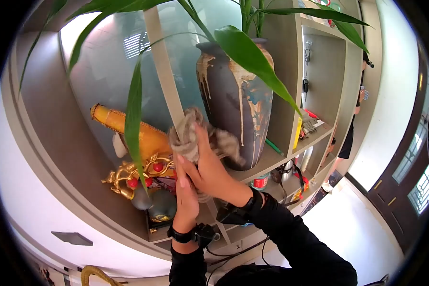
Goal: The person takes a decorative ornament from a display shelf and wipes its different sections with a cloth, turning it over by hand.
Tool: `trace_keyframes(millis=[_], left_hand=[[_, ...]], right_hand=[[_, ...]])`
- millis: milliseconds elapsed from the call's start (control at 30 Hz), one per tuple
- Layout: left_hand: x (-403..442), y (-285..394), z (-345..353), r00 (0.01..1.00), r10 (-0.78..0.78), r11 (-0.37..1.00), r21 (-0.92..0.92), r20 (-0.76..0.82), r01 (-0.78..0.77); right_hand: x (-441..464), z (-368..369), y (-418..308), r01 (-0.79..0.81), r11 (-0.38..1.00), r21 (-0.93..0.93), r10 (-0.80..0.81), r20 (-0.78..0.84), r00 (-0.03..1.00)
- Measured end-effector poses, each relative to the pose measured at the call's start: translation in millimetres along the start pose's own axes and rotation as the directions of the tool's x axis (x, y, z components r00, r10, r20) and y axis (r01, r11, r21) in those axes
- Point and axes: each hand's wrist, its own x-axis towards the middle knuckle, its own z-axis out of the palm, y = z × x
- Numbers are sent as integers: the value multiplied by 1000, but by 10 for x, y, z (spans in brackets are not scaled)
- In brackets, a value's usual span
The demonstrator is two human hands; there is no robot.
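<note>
A grey-brown cloth (188, 136) is wrapped around the shelf's upright divider (164, 62), its loose end hanging beside the vase. My right hand (212, 171) is closed on the cloth and presses it to the divider. Just left of it, my left hand (186, 198) is closed against the cloth's lower part; some of its fingers are hidden. To the right stands a tall dark vase (226, 105) with cream drips, holding green leafy plants (252, 59). Left of the hands sits a yellow horn-shaped ornament (128, 125) with gold branches (128, 171) and red balls.
Right-hand compartments hold hanging keys (305, 86), a yellow item (298, 132) and a red-labelled jar (260, 182). A green pen (274, 147) lies by the vase. Another person (350, 128) stands behind the shelf at right. A dark door (400, 190) is at far right. Long leaves overhang the shelf.
</note>
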Motion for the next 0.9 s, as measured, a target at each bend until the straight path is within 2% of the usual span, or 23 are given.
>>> trace_keyframes(millis=[33,100,167,233,300,367,400,433,467,500,533,600,633,700,767,800,833,867,900], left_hand=[[-41,-81,-65,1000,-3,1000,-10,4,3],[-177,-247,-241,991,17,986,162,132,-38],[-297,-297,-209,993,-1,993,116,120,-13],[-469,-370,-262,975,-172,983,94,140,160],[-614,-502,-281,981,-158,985,93,113,148],[-787,-593,-375,940,-290,939,243,177,244],[-847,-573,-389,922,-339,914,295,185,277],[-849,-563,-381,945,-266,922,337,188,193],[-810,-530,-350,961,-194,920,378,199,107],[-776,-503,-327,968,-122,909,416,218,21],[-783,-481,-330,968,-50,891,448,244,-67],[-851,-483,-365,962,-97,903,428,257,-23],[-896,-496,-377,951,-132,915,403,281,9],[-1040,-524,-335,965,-141,926,375,222,49],[-1151,-519,-319,967,-156,946,314,203,87],[-1214,-521,-350,971,-158,943,319,181,94],[-1295,-539,-396,940,-272,907,381,206,179],[-1386,-553,-445,895,-386,859,442,223,260],[-1444,-517,-442,892,-395,859,433,219,274]], right_hand=[[-51,12,35,1,999,-46,0,20,1000],[-168,32,66,-18,999,-45,19,28,999],[-326,59,97,-117,989,-86,122,63,990],[-476,99,123,-116,988,-105,121,41,992],[-624,108,105,-357,928,-112,368,109,923],[-760,160,163,-364,920,-147,381,116,917],[-785,169,151,-382,891,-246,417,109,902],[-821,184,136,-396,852,-342,452,97,887],[-880,212,156,-313,866,-389,359,50,932],[-924,236,188,-320,868,-378,369,62,927],[-960,254,229,-214,884,-415,240,10,971],[-1099,316,342,-37,881,-472,-11,-100,995],[-1177,333,420,-42,882,-469,-2,-92,996],[-1304,335,490,62,900,-432,-115,-99,988],[-1428,317,433,38,889,-456,-105,-123,987],[-1461,281,405,120,875,-468,-178,-81,981],[-1490,241,374,203,857,-474,-250,-38,967],[-1532,187,321,234,872,-431,-254,12,967],[-1611,172,280,237,880,-413,-250,22,968]])
